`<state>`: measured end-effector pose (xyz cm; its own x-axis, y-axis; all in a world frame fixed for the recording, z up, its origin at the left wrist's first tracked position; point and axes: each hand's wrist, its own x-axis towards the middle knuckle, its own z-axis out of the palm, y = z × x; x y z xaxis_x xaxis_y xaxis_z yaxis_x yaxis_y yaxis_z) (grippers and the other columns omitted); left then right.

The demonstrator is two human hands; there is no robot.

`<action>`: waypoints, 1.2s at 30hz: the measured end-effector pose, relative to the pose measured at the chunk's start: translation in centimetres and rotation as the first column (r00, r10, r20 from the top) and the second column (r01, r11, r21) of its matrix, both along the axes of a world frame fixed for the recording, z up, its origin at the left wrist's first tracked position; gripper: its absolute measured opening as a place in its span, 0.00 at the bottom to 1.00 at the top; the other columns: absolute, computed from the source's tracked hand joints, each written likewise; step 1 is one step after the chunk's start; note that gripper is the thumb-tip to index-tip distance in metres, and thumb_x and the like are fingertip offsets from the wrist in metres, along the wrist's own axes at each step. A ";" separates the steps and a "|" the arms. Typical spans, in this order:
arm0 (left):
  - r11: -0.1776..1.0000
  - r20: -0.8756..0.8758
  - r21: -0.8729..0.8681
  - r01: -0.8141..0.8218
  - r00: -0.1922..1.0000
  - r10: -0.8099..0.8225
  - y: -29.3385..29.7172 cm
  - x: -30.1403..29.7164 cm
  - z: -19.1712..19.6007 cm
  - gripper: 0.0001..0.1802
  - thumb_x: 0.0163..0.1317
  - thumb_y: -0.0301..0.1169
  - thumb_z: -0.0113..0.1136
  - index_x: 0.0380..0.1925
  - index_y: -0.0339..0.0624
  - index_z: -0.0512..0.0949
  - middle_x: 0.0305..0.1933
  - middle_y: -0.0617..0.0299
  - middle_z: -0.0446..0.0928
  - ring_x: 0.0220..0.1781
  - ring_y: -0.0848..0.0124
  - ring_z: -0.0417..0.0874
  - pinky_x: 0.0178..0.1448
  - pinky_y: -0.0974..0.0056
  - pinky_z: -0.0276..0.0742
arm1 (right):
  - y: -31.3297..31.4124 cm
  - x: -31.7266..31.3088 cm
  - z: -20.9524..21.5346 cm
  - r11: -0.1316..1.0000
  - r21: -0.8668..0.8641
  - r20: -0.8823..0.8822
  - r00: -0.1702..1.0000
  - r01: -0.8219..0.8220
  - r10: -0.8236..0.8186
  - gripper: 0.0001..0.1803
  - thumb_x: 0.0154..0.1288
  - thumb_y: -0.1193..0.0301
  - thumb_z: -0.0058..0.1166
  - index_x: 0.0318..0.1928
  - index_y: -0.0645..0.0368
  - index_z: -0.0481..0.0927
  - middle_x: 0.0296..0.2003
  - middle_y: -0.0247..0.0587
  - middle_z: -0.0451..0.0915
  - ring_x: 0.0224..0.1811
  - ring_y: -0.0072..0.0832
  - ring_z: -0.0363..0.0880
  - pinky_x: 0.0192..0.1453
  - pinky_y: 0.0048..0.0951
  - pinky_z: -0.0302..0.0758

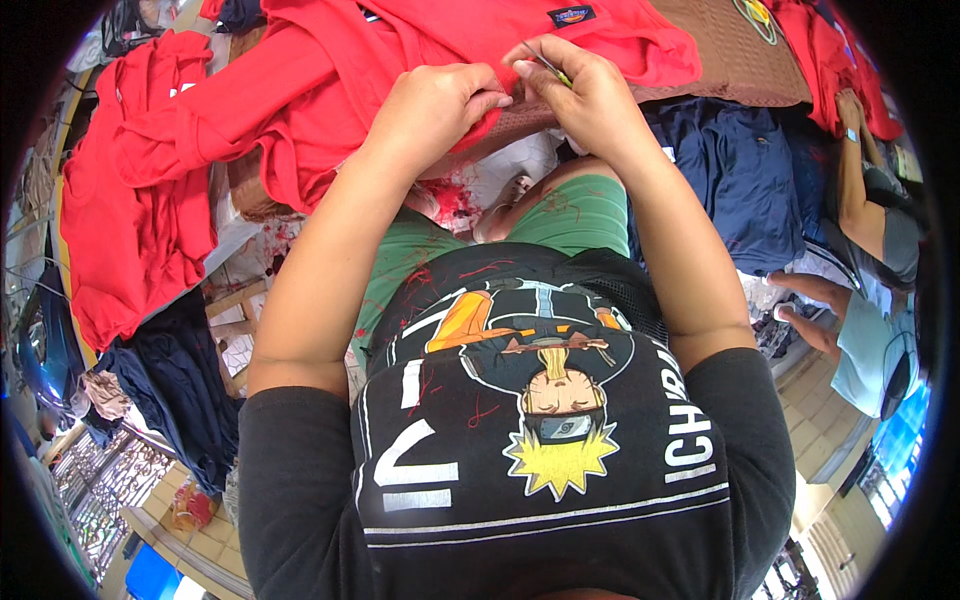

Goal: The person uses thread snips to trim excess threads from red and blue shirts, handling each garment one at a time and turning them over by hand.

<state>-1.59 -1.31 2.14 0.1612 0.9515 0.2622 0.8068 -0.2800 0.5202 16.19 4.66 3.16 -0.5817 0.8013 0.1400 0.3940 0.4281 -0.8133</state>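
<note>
Red garment (450,38) draped over the desk (738,52), a bit of it pinched in the left hand (438,98), the right hand (592,88) gripping slim snips (550,67) close by: thread trimming, I'd judge, and next calls for taut cloth and a careful cut.

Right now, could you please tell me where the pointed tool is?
In the head view, the pointed tool is in the right hand, near the top, right of centre, below the dark patch on the red garment.
</note>
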 end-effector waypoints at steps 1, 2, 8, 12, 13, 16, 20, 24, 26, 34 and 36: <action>0.999 0.033 -0.040 -0.005 0.999 0.006 0.0 0.0 0.0 0.10 0.58 0.36 0.64 0.32 0.41 0.80 0.24 0.57 0.79 0.26 0.65 0.81 0.34 0.62 0.76 | 0.6 0.0 -0.1 1.000 0.013 0.088 0.996 0.028 -0.029 0.11 0.65 0.73 0.54 0.47 0.58 0.79 0.32 0.40 0.82 0.34 0.19 0.78 0.42 0.24 0.74; 0.997 0.066 -0.081 -0.009 0.998 0.014 0.1 0.0 0.1 0.10 0.59 0.36 0.64 0.32 0.40 0.80 0.23 0.58 0.79 0.25 0.67 0.81 0.34 0.64 0.76 | 1.6 0.4 -2.0 0.985 0.172 0.147 0.989 -0.022 -0.004 0.13 0.64 0.71 0.56 0.49 0.56 0.79 0.35 0.41 0.83 0.36 0.23 0.80 0.44 0.26 0.75; 0.929 0.401 -0.345 0.134 0.916 0.016 1.1 -1.4 0.6 0.11 0.63 0.35 0.61 0.32 0.36 0.79 0.23 0.64 0.79 0.28 0.78 0.80 0.35 0.70 0.76 | 2.2 0.9 -1.8 0.993 0.109 0.157 0.987 -0.049 0.031 0.16 0.60 0.64 0.58 0.49 0.52 0.80 0.39 0.48 0.82 0.42 0.44 0.82 0.46 0.40 0.76; 0.886 0.541 -0.402 0.232 0.840 0.025 1.5 -2.0 0.4 0.11 0.65 0.34 0.59 0.32 0.34 0.78 0.27 0.65 0.79 0.30 0.79 0.79 0.37 0.72 0.77 | 0.9 1.3 1.1 0.989 0.129 0.260 0.965 -0.072 0.036 0.17 0.61 0.66 0.61 0.48 0.59 0.78 0.35 0.42 0.82 0.36 0.25 0.80 0.44 0.28 0.75; 0.882 0.543 -0.410 0.233 0.839 0.031 1.5 -2.0 0.4 0.11 0.65 0.33 0.58 0.32 0.34 0.78 0.27 0.65 0.79 0.30 0.79 0.79 0.37 0.72 0.77 | 0.6 1.5 1.7 0.988 0.132 0.258 0.965 -0.079 0.043 0.17 0.61 0.65 0.61 0.47 0.59 0.78 0.34 0.42 0.82 0.36 0.25 0.79 0.43 0.28 0.75; 0.874 0.555 -0.422 0.239 0.831 0.040 1.5 -2.0 0.6 0.11 0.66 0.34 0.57 0.33 0.34 0.78 0.27 0.66 0.78 0.30 0.80 0.79 0.38 0.73 0.76 | 0.2 2.6 1.9 0.977 0.139 0.214 0.968 -0.161 0.129 0.14 0.61 0.66 0.60 0.44 0.61 0.78 0.32 0.41 0.81 0.35 0.26 0.79 0.42 0.28 0.75; 0.875 0.558 -0.421 0.238 0.828 0.043 1.7 -1.9 0.5 0.12 0.66 0.34 0.57 0.33 0.35 0.78 0.26 0.67 0.77 0.29 0.80 0.78 0.37 0.73 0.76 | 0.0 2.9 1.4 0.960 0.132 0.183 0.958 -0.245 0.220 0.11 0.62 0.69 0.59 0.42 0.61 0.78 0.32 0.41 0.81 0.34 0.26 0.79 0.41 0.27 0.75; 0.876 0.534 -0.427 0.226 0.844 0.043 1.7 -2.0 0.5 0.12 0.66 0.35 0.57 0.33 0.35 0.78 0.26 0.67 0.77 0.28 0.80 0.78 0.36 0.74 0.76 | -0.5 2.1 1.6 0.966 0.157 0.228 0.959 -0.206 0.167 0.10 0.62 0.70 0.58 0.41 0.61 0.79 0.32 0.43 0.81 0.33 0.29 0.80 0.40 0.28 0.75; 0.879 0.542 -0.422 0.222 0.839 0.048 1.7 -2.0 0.4 0.12 0.66 0.35 0.57 0.33 0.35 0.78 0.26 0.67 0.77 0.28 0.80 0.78 0.36 0.74 0.75 | -0.4 1.9 1.5 0.966 0.173 0.240 0.959 -0.194 0.150 0.10 0.62 0.70 0.59 0.41 0.61 0.79 0.32 0.43 0.81 0.33 0.32 0.81 0.39 0.30 0.76; 0.877 0.520 -0.433 0.206 0.852 0.057 1.6 -1.9 0.4 0.12 0.66 0.35 0.57 0.33 0.35 0.78 0.27 0.67 0.78 0.28 0.80 0.78 0.36 0.74 0.76 | -0.2 1.0 0.9 0.956 0.223 0.265 0.955 -0.192 0.130 0.12 0.59 0.63 0.58 0.38 0.55 0.79 0.29 0.43 0.82 0.34 0.43 0.81 0.37 0.40 0.75; 0.880 0.520 -0.428 0.206 0.852 0.053 1.7 -1.9 0.3 0.11 0.66 0.35 0.57 0.33 0.36 0.79 0.28 0.67 0.79 0.28 0.81 0.78 0.36 0.74 0.76 | -0.2 0.9 1.0 0.951 0.232 0.289 0.948 -0.206 0.135 0.11 0.58 0.63 0.58 0.39 0.55 0.79 0.29 0.43 0.82 0.33 0.43 0.81 0.37 0.41 0.75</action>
